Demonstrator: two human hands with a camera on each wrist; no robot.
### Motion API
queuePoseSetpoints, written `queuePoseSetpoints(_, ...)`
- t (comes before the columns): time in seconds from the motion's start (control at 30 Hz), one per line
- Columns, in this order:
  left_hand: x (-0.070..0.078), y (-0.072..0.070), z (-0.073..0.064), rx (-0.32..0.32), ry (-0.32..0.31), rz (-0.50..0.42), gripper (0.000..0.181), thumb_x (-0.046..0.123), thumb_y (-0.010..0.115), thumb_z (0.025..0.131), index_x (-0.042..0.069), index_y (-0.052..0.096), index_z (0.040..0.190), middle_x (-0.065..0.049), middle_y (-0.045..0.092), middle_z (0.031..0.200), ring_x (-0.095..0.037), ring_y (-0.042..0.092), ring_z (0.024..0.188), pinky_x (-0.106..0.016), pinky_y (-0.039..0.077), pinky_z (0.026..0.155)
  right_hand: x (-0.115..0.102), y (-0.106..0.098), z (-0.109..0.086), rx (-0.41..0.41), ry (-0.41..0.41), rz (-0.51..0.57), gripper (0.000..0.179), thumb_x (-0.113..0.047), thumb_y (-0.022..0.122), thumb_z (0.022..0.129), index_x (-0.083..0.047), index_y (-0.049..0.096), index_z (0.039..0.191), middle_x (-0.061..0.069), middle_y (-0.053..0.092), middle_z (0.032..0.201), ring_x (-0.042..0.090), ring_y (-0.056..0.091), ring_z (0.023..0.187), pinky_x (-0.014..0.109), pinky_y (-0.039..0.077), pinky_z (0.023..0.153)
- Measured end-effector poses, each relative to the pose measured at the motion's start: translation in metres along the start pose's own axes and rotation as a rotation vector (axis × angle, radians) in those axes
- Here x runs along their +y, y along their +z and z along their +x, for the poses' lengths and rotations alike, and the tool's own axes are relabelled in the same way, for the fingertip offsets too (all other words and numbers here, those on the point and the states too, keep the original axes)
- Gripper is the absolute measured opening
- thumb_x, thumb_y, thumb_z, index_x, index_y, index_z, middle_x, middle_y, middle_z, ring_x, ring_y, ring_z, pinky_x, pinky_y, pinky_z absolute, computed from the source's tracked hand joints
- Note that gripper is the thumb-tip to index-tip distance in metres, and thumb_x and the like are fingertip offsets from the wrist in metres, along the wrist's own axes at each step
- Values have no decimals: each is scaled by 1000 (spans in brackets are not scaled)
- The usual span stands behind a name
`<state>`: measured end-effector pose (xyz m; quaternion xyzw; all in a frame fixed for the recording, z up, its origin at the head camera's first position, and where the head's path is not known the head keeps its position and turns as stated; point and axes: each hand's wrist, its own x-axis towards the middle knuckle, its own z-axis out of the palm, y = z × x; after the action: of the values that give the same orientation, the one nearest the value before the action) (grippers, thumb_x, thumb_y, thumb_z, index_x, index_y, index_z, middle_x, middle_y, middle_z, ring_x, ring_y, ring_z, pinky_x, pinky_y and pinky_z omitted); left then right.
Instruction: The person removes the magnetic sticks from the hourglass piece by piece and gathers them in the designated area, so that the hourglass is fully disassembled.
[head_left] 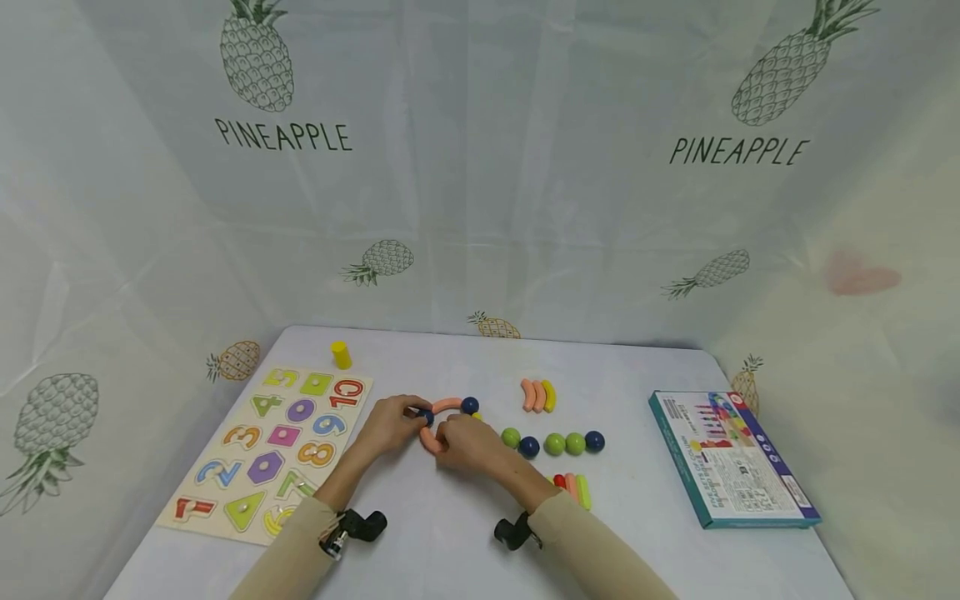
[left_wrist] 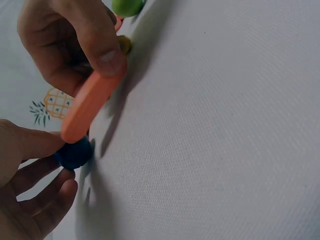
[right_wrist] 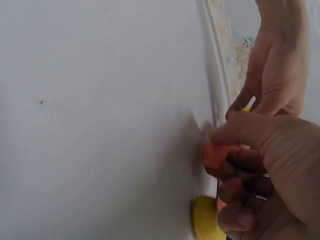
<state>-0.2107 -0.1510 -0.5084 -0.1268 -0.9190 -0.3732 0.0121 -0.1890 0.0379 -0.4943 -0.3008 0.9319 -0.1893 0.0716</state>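
Note:
My left hand pinches a dark blue ball between thumb and fingers. An orange curved stick meets that ball at one end, and my right hand grips the stick's other end with thumb and curled fingers. Beyond the hands, another orange curved stick runs from the held ball to a second dark blue ball. A yellow piece lies beside the right hand, mostly covered by it in the head view.
Right of the hands lie green balls and dark blue balls. Short curved sticks sit behind, straight ones nearer. A number puzzle board and yellow cylinder are at left, a flat box at right.

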Motion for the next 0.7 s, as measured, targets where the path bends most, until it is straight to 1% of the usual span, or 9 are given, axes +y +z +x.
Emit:
queuePoseSetpoints(0.13, 1, 2, 1, 19, -10, 22, 24, 10, 77, 88, 13, 76, 112, -7, 74, 107, -21, 70, 92, -42, 55, 79, 1, -1, -4, -20, -12, 60, 27, -28, 66, 97, -22, 65, 71, -9, 50, 70, 4, 44, 60, 19, 34, 53)
queuePoseSetpoints(0.23, 1, 2, 1, 21, -21, 21, 25, 10, 77, 88, 13, 76, 112, -7, 74, 106, -21, 69, 91, -42, 55, 78, 1, -4, -6, -1, -43, 99, 27, -30, 64, 99, -20, 68, 73, -9, 52, 70, 3, 46, 61, 18, 37, 54)
queuePoseSetpoints(0.3, 0, 2, 1, 19, -27, 13, 25, 10, 77, 87, 14, 76, 112, -7, 74, 106, -20, 69, 91, -42, 55, 78, 1, -7, -6, 8, -53, 134, 19, -26, 67, 97, -19, 71, 79, -10, 54, 73, 2, 47, 62, 17, 39, 56)
queuePoseSetpoints(0.37, 0, 3, 1, 20, -31, 7, 25, 11, 77, 87, 14, 76, 112, -8, 74, 106, -21, 70, 91, -41, 55, 78, 2, -10, -7, 9, -56, 191, 6, -19, 72, 92, -16, 73, 87, -11, 58, 76, 2, 48, 62, 17, 40, 56)
queuePoseSetpoints(0.4, 0, 3, 1, 20, -31, 5, 24, 11, 77, 87, 15, 76, 112, -8, 74, 105, -21, 70, 91, -41, 55, 78, 3, -12, -7, 9, -56, 221, 2, -15, 73, 89, -16, 73, 91, -11, 59, 77, 2, 49, 62, 17, 41, 56)
queuePoseSetpoints(0.47, -1, 3, 2, 25, -22, 9, 23, 11, 77, 88, 14, 77, 111, -8, 74, 105, -23, 70, 92, -42, 55, 78, 6, -15, -9, 18, -63, 268, 12, -13, 74, 88, -15, 73, 100, -11, 63, 82, 1, 50, 64, 17, 42, 57)
queuePoseSetpoints(0.53, -1, 3, 2, 28, -7, 18, 22, 13, 77, 88, 14, 77, 110, -9, 74, 107, -25, 70, 94, -43, 56, 79, 10, -19, -11, 33, -71, 318, 24, -13, 72, 89, -15, 69, 113, -10, 66, 88, 1, 53, 66, 18, 45, 60)
queuePoseSetpoints(0.6, -1, 3, 2, 31, 10, 30, 22, 12, 78, 88, 14, 77, 110, -9, 74, 108, -26, 70, 95, -44, 56, 80, 15, -25, -15, 50, -83, 348, 34, -15, 68, 93, -16, 63, 126, -7, 67, 93, 2, 56, 69, 20, 48, 62)
queuePoseSetpoints(0.7, -1, 3, 1, 33, 12, 42, 23, 12, 78, 88, 14, 77, 111, -9, 74, 108, -26, 70, 95, -45, 55, 81, 25, -36, -21, 78, -98, 379, 44, -20, 61, 100, -22, 51, 142, -5, 67, 96, 6, 60, 71, 22, 50, 62)
